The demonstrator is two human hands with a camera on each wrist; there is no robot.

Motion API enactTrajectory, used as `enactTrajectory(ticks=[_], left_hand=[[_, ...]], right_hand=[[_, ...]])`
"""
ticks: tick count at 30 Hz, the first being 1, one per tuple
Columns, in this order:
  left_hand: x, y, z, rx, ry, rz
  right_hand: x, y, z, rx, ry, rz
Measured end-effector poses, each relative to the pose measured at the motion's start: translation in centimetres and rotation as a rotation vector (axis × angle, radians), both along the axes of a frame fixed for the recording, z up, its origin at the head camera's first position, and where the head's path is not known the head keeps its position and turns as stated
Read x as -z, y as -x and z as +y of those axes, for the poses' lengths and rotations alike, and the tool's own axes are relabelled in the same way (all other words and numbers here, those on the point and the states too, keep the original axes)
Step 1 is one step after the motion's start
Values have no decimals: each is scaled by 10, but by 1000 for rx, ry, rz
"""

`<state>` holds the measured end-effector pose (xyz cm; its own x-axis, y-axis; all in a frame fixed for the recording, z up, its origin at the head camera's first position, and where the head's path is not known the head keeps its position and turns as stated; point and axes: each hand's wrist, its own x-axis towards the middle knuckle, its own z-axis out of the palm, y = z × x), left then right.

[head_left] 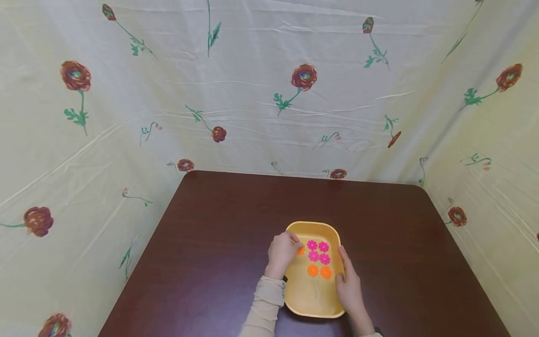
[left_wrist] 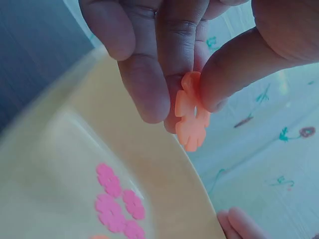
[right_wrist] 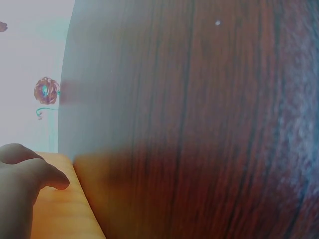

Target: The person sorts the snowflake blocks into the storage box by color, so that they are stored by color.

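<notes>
I see my right hand (head_left: 348, 285) lying flat with straight fingers along the near right rim of the yellow tray (head_left: 313, 299), while my left hand (head_left: 283, 252) pinches an orange flower piece (left_wrist: 192, 118) above the tray's left side, beside the pink flower pieces (head_left: 317, 252).

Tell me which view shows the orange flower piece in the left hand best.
Left wrist: the orange flower piece fills the frame centre, pinched between thumb and fingers of the left hand above the yellow tray. The head view shows only an orange sliver beside the fingers. The right wrist view misses it.
</notes>
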<state>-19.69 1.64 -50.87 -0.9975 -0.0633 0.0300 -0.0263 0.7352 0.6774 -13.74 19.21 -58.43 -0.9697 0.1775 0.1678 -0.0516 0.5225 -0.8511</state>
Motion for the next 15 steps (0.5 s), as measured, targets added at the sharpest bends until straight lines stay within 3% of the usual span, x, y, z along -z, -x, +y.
enactTrajectory(ticks=[7,15], left_hand=[[4,-3,17,89,6,-8],[22,-12,42,214,32,-49]], right_hand=[[0,0,1,-3,-6,0],[0,1,1,16,-17,-4]])
